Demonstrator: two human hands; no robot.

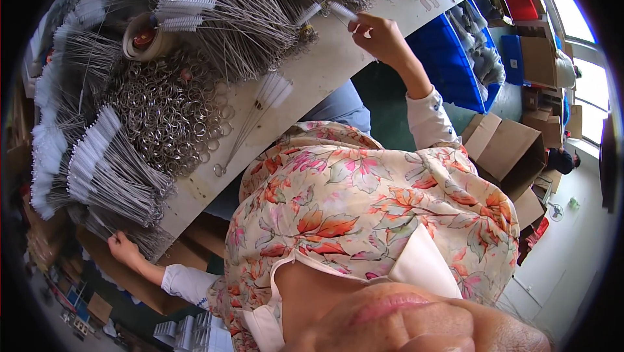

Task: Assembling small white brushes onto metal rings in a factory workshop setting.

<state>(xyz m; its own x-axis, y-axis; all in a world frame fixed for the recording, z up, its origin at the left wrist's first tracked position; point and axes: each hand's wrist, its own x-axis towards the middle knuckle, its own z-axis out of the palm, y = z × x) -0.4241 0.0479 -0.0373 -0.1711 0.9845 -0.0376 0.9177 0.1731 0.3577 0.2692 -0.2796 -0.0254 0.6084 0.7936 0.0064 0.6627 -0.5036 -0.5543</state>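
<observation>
My right hand [378, 39] is raised over the far right part of the table, thumb and fingers pinched on the white bristle end of a small wire brush [342, 11]. The brush's thin wire points toward the big heap of brushes [240, 27]. At the table's left corner, my left hand [125, 248] has its fingers curled closed against the wire ends of a lower brush bundle [140, 236]; what lies between them is too small to make out. A few loose brushes [260, 108] with rings on their wire ends lie on the bare tabletop between my hands.
A large pile of metal split rings [169, 108] covers the table's middle, beside a roll of tape [147, 37]. Another stack of brushes [107, 157] lies at the left. Right of the table stand a blue crate [448, 59] with bagged items and an opened cardboard box [504, 150].
</observation>
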